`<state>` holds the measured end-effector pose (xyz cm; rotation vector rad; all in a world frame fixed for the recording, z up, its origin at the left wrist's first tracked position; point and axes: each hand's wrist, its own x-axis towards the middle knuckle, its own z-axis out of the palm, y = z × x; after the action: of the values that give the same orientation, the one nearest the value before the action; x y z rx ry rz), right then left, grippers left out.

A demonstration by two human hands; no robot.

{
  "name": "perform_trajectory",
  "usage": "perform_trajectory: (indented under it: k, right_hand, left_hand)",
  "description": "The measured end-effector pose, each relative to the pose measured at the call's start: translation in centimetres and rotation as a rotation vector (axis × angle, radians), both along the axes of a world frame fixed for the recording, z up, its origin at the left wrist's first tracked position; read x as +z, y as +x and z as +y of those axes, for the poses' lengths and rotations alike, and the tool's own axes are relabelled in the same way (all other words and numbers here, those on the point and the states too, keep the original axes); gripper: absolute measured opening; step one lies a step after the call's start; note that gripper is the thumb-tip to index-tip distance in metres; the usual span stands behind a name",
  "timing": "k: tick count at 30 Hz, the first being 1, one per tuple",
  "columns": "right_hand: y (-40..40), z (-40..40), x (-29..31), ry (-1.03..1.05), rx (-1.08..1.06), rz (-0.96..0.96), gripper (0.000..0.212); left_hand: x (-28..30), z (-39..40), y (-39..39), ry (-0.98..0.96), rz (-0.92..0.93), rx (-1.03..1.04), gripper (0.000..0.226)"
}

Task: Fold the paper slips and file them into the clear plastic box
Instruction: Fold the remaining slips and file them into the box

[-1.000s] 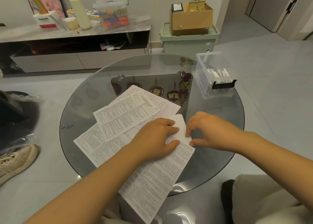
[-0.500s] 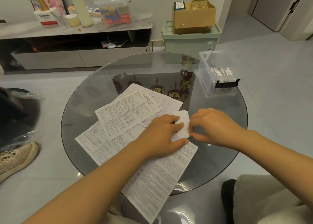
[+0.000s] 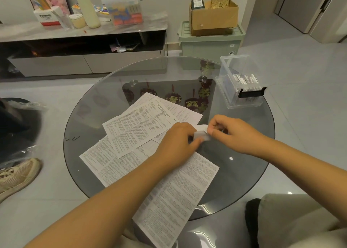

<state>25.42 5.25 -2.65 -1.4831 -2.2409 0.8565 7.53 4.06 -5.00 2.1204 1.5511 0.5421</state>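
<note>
— So, what are the fingers doing?

— Both hands meet over the middle of the round glass bench (image 3: pixel 244 172). The left hand (image 3: pixel 176 146) has its fingers (image 3: pixel 197 141) curled round the near end of a small folded paper slip (image 3: pixel 201 135), and the right hand (image 3: pixel 232 133) pinches the far end between thumb and curled fingers (image 3: pixel 216 126).

— How does the slip look?

— White, folded down to a narrow block, held just above the loose sheets. Its edges are blurred, and most of it is covered by the two hands, so I cannot count the folds.

— And the rest of the paper?

— Several printed sheets (image 3: pixel 142 127) lie overlapping on the bench, fanned out to the left of the hands. One long sheet (image 3: pixel 178 195) runs under the left forearm and hangs past the near edge of the bench. The print is too small to read.

— Where is the box?

— The clear plastic box (image 3: pixel 234 90) stands at the far right of the bench, well apart from the hands, lid up, with a black latch (image 3: pixel 251 93) on its near side. White folded slips (image 3: pixel 244 78) stand on edge inside; how many, I cannot tell.

— Anything under the glass?

— Dark red ornaments (image 3: pixel 191 103) with gold lettering, dimmed by the glass.
</note>
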Motion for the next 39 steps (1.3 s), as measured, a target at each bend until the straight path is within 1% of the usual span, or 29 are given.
perform_trajectory:
  k: [3,5,6,9,11,13,16,20,22,24,27,31,33,34,39]
  right_hand:
    - [-0.5,0.1,-0.3,-0.021,-0.066,0.065,0.014]
    - [-0.8,0.2,-0.6,-0.02,-0.089,0.075,0.022]
    - [-1.0,0.3,-0.9,-0.017,-0.101,0.073,0.026]
    - [-1.5,0.5,-1.6,0.011,-0.146,0.016,0.033]
    - [-1.6,0.6,-1.6,0.017,-0.17,-0.063,0.04]
    - [-1.4,0.9,-1.3,0.012,-0.188,-0.138,0.049]
    - [-1.3,1.3,-1.1,-0.01,-0.189,-0.213,0.054]
    - [-1.4,1.6,-0.9,-0.051,-0.175,-0.219,0.05]
    - [-1.4,1.6,-0.9,-0.06,-0.178,-0.181,0.04]
    - [-1.6,1.7,-1.0,-0.059,-0.192,-0.102,0.028]
    - [-1.8,1.8,-0.6,-0.101,-0.229,0.049,0.019]
    - [-1.7,2.0,1.2,-0.238,-0.306,0.311,0.007]
    - [-1.4,2.1,2.5,-0.241,-0.332,0.384,0.012]
    - [-1.3,2.2,3.0,-0.228,-0.338,0.392,0.016]
    - [-0.7,2.3,5.2,-0.164,-0.341,0.325,0.022]
  left_hand:
    - [0.2,0.4,0.2,0.011,-0.033,0.063,0.018]
    - [0.3,0.5,0.4,0.0,-0.086,0.07,0.011]
    - [0.3,0.5,0.4,-0.006,-0.112,0.076,0.012]
    - [0.2,0.7,0.6,-0.044,-0.142,0.11,0.028]
    - [0.1,1.0,0.7,-0.063,-0.115,0.124,0.043]
    - [0.2,1.4,0.7,-0.091,-0.058,0.124,0.051]
    - [0.4,1.9,0.6,-0.14,-0.006,0.125,0.052]
    - [0.9,2.4,0.8,-0.18,-0.013,0.151,0.045]
    - [1.1,2.5,0.9,-0.189,-0.036,0.166,0.037]
    - [1.0,2.5,0.8,-0.182,-0.081,0.171,0.024]
    - [1.5,2.0,1.0,-0.214,-0.277,0.2,0.011]
    - [2.8,2.0,1.1,-0.274,-0.527,0.298,0.011]
    - [3.7,2.1,1.1,-0.337,-0.649,0.323,0.015]
    - [4.2,2.1,1.1,-0.36,-0.686,0.319,0.017]
    - [6.1,3.0,2.1,-0.388,-0.691,0.264,0.021]
